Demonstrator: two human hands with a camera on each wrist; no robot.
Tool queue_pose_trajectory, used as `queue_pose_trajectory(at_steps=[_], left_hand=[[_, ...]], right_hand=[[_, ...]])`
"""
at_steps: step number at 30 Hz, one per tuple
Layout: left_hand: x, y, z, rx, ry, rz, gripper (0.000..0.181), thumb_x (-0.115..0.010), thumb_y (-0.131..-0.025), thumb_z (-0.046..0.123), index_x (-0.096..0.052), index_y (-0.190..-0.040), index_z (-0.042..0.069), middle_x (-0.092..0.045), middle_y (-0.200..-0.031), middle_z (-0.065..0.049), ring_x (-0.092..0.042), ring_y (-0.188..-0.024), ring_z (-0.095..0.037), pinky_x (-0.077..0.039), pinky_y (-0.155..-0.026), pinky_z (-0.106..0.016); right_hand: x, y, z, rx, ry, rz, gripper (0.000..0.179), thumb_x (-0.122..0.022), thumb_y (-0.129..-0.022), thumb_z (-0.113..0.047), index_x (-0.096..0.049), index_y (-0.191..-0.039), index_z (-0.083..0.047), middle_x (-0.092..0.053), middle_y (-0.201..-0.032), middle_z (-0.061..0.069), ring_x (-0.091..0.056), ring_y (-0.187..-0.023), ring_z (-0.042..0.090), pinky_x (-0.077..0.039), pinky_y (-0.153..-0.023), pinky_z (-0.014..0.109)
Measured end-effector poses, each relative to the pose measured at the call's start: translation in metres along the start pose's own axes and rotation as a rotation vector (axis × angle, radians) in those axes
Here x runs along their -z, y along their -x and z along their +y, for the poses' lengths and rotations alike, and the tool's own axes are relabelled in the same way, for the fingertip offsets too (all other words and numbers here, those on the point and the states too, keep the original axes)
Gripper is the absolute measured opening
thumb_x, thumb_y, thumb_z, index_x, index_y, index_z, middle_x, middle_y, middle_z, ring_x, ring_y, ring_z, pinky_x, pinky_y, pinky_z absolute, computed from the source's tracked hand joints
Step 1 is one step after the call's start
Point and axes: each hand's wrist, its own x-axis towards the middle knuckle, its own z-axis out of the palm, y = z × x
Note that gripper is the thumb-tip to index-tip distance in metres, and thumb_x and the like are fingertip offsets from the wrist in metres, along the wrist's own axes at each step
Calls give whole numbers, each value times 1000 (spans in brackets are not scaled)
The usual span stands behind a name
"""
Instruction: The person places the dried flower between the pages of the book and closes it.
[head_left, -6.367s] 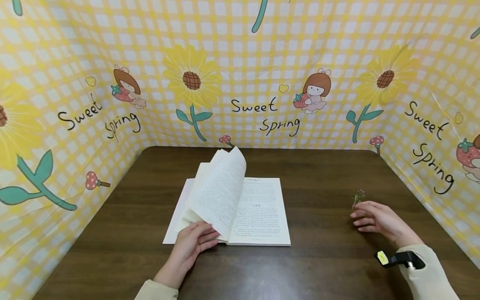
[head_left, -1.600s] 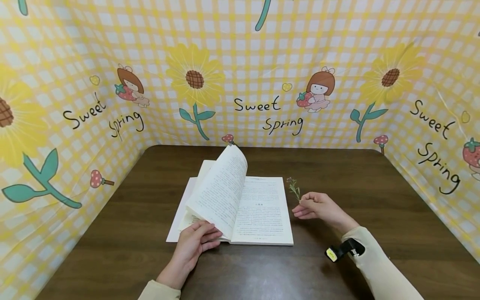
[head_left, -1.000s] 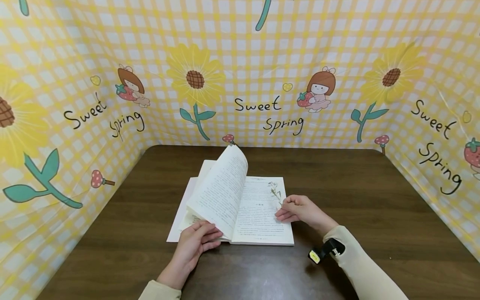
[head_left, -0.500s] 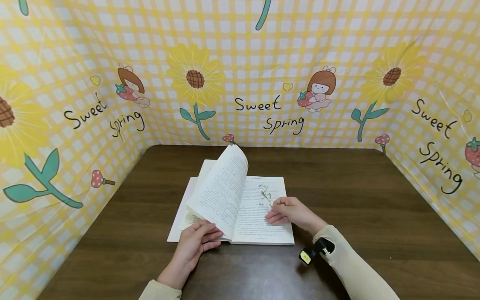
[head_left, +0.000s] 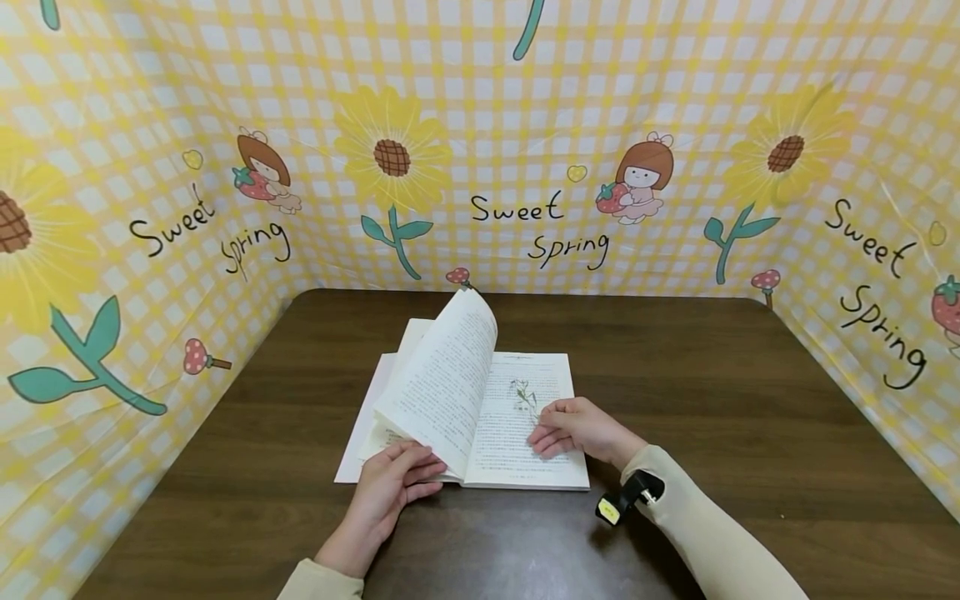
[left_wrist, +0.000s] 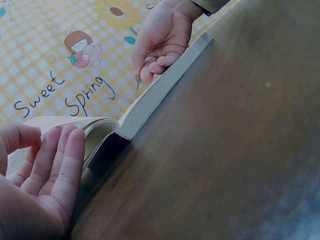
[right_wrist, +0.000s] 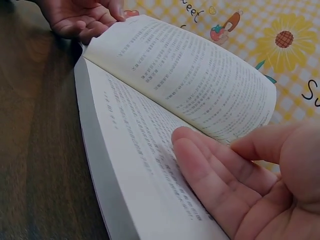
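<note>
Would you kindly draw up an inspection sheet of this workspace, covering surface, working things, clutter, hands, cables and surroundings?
Surface: dark wood-grain table.
Working things: open book on the table, with lifted pages on its left side; flower sprig over the right-hand page, contact unclear.
Clutter: tiny pale speck right of the book, too small to identify.
Hands: left hand holds the lifted pages near their lower corner; right hand pinches the sprig's stem.
Cables: nothing seen.
Surroundings: yellow checked cloth printed with flowers and "Sweet Spring".
</note>
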Motion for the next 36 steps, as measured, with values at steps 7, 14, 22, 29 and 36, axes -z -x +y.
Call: queue_pose_trajectory(at_steps=[7,14,22,29,36], left_hand=[[0,0,0,-2,3,-7,12,-57,-97,1,-62,-87,5,-70,-82,-8,-72,-79,-17,-60,-69,-34],[0,0,1,-3,4,-2,12,-56,-96,1,-61,-87,6,-70,-82,-8,-72,-78,-17,-60,-69,-34],[0,0,-1,-7,1,-8,13,-57,-96,1,-62,-86,6,-70,-81,-8,-72,-79,-17,-60,-69,-34],[0,0,-2,-8,-4,-8,11,-56,-97,1,-62,-88,4,-70,-81,-9,-72,-77,-17,-60,-67,-34],[0,1,-1,-8,-2,-9,11,-57,-96,1,-62,-87,6,-71,-82,-9,-72,-78,-17,-60,-68,-34]], right_hand=[[-2,-1,-5,-72,-20,15,16,-44,-103,-4,-55,-102,8,-72,-84,11,-70,-70,15,-59,-69,30],[-3,-5,-7,-105,-17,26,14,-47,-101,-4,-56,-103,7,-70,-79,10,-69,-66,15,-59,-66,29],[-3,-5,-8,-128,-6,29,9,-47,-101,-4,-52,-99,3,-68,-74,11,-68,-61,14,-59,-62,29],[-4,-1,-9,-127,15,11,16,-46,-102,-11,-51,-105,5,-68,-74,12,-68,-60,16,-59,-61,32],[-4,6,-8,-115,7,-29,18,-48,-102,-14,-48,-108,3,-68,-77,14,-67,-62,18,-59,-61,33]])
